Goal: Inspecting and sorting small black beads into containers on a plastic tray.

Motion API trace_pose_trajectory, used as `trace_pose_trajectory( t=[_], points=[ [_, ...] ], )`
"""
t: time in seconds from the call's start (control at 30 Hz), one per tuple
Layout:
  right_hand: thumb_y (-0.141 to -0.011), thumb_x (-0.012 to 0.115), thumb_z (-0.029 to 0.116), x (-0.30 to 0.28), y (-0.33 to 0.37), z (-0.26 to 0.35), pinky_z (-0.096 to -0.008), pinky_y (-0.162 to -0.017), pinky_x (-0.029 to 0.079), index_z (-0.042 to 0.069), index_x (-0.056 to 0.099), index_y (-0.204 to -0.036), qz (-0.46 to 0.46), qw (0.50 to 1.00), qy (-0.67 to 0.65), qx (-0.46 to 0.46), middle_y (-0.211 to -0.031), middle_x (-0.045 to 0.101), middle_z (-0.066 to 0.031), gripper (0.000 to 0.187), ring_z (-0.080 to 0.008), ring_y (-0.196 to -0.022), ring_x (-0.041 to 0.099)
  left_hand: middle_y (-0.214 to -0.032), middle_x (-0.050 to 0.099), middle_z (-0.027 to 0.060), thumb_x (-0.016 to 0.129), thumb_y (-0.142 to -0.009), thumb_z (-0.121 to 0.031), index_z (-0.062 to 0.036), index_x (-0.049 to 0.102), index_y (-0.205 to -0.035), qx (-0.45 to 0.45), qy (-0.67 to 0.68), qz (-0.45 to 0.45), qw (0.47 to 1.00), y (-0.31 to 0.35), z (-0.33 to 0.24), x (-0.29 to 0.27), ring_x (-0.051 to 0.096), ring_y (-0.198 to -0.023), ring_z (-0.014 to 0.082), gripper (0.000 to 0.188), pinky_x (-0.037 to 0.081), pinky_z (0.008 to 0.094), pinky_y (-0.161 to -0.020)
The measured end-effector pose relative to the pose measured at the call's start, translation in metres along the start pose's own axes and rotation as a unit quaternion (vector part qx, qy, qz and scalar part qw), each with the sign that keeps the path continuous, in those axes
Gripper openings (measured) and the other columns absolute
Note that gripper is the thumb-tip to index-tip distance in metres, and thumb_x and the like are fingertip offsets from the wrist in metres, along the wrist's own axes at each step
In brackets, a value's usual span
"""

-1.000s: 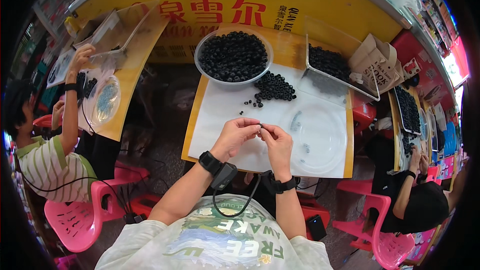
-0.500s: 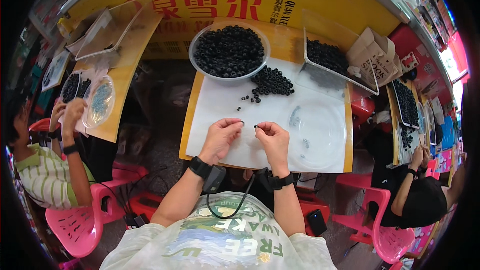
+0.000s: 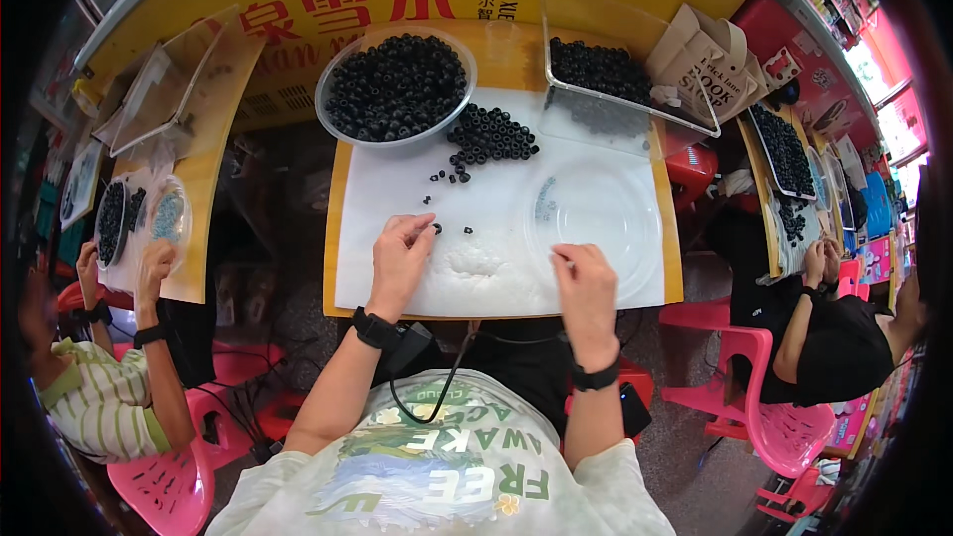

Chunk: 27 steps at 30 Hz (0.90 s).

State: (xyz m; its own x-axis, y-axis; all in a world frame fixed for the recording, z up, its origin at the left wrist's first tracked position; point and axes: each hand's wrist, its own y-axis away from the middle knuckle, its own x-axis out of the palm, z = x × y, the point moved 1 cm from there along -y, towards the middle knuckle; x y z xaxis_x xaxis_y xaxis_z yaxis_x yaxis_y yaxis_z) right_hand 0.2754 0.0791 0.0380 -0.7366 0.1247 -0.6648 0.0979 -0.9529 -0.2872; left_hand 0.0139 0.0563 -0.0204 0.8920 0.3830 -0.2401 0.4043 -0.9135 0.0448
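Left hand (image 3: 400, 256) rests on the white sheet (image 3: 397, 189) covering the bench (image 3: 338, 199), fingers curled, the tips pinched at a small black bead (image 3: 437, 228); whether the bead is actually held or only touched cannot be told. A second loose bead (image 3: 468, 231) lies just beside it, apart from the hand. Right hand (image 3: 586, 283) sits at the near rim of the clear plastic lid (image 3: 596, 208), fingers closed in a loose fist; nothing visible in its grip. A heap of black beads (image 3: 491, 134) lies well ahead of both hands, next to a round bowl (image 3: 395, 87) full of the same beads. A clear tray (image 3: 606, 74) of beads stands at the far right.
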Motion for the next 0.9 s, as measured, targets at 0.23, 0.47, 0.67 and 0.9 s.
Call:
trace_pose_trajectory(
  t=[0.23, 0.47, 0.67, 0.9],
  points=[
    [-0.086, 0.07, 0.001, -0.05, 0.005, -0.038, -0.0334, -0.068, 0.05, 0.001, 0.074, -0.096, 0.104, 0.994, -0.004, 0.028, -0.088, 0.067, -0.0123, 0.011, -0.0266, -0.072, 0.063, -0.107, 0.062, 0.0033, 0.066, -0.094, -0.002, 0.0011, 0.071, -0.113, 0.062, 0.027, -0.033, 0.997, 0.014, -0.013, 0.005, 0.055, -0.074, 0.0056, 0.02, 0.046, 0.0202, -0.067],
    [-0.088, 0.066, 0.001, -0.046, -0.001, -0.058, -0.0385, -0.079, 0.052, 0.002, 0.073, -0.097, 0.223, 0.974, -0.009, -0.04, -0.093, 0.064, -0.0146, 0.011, -0.034, -0.089, 0.065, -0.097, 0.063, 0.0002, 0.066, -0.094, -0.002, 0.0008, 0.072, -0.106, 0.04, 0.06, 0.038, 0.997, 0.018, -0.03, 0.011, 0.052, -0.074, 0.0039, 0.014, 0.043, 0.0193, -0.067],
    [-0.088, 0.067, 0.004, -0.048, 0.001, -0.068, -0.04, -0.078, 0.053, 0.002, 0.072, -0.096, 0.21, 0.976, 0.003, -0.055, -0.094, 0.065, -0.014, 0.01, -0.0349, -0.089, 0.065, -0.094, 0.063, -0.0006, 0.067, -0.094, -0.002, -0.0011, 0.074, -0.104, 0.055, 0.071, 0.134, 0.987, 0.024, -0.053, 0.041, 0.053, -0.074, 0.0042, 0.012, 0.042, 0.02, -0.066],
    [-0.088, 0.067, 0.003, -0.058, 0.003, -0.077, -0.0395, -0.076, 0.052, 0.0, 0.069, -0.094, 0.186, 0.977, 0.039, -0.092, -0.092, 0.062, -0.015, 0.006, -0.0345, -0.088, 0.065, -0.093, 0.064, 0.0022, 0.068, -0.093, -0.004, -0.0023, 0.075, -0.104, 0.086, 0.033, 0.224, 0.97, 0.03, -0.078, 0.077, 0.057, -0.078, 0.0075, 0.013, 0.046, 0.0222, -0.07]
  ],
)
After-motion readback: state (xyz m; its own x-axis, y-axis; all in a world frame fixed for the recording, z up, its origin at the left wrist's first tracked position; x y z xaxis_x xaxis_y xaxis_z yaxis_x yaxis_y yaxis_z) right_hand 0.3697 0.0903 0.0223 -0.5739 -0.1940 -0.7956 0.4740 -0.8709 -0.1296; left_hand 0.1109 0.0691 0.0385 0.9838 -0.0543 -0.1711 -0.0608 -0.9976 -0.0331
